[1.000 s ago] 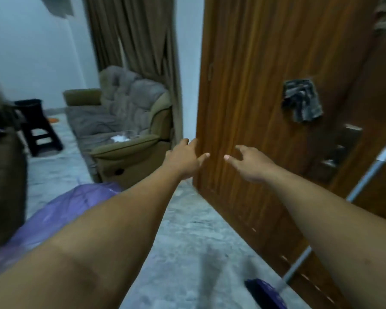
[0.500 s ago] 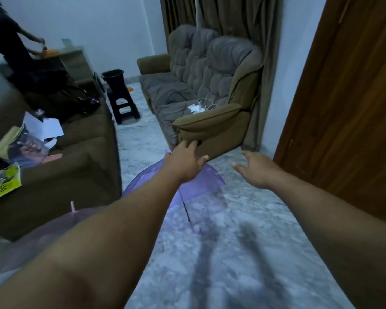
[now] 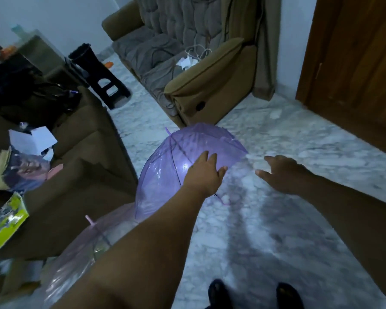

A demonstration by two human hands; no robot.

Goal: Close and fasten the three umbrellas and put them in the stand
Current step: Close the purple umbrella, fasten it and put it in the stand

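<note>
open umbrella [image 3: 172, 166] on floor [image 3: 299, 152] before armchair [image 3: 201, 85] | second umbrella [image 3: 85, 250] nearer, left, beside sofa [image 3: 76, 175] | stool [image 3: 98, 72] behind sofa | door [image 3: 354, 63] right | both hands above floor

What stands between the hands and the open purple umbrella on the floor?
Nothing visible. The left hand and right hand reach, both empty, toward the transparent purple umbrella over bare marble floor.

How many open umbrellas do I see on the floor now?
2. The open translucent purple umbrella lies on the marble floor ahead, beyond the left hand. The open translucent pink umbrella lies nearer, lower left. A third may be hidden.
</note>
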